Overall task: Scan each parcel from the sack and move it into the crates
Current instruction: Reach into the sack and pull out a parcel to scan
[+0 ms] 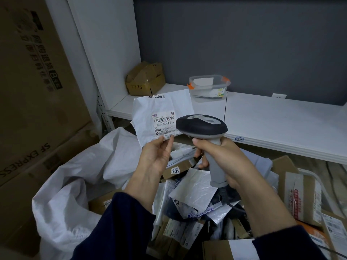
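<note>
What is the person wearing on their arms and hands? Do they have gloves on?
No gloves: the left hand and the right hand are bare. Both arms wear dark navy long sleeves. The left sleeve and the right sleeve end partway up the forearms, so the wrists are uncovered. No watch or bracelet shows on either wrist.

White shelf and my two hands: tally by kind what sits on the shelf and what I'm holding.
Crumpled brown cardboard box on the white shelf: 1
Clear plastic container with orange clips, on the shelf: 1
White plastic mailer parcel, pinched by the left hand: 1
Grey handheld barcode scanner, gripped by the right hand: 1
Total: 4
</note>
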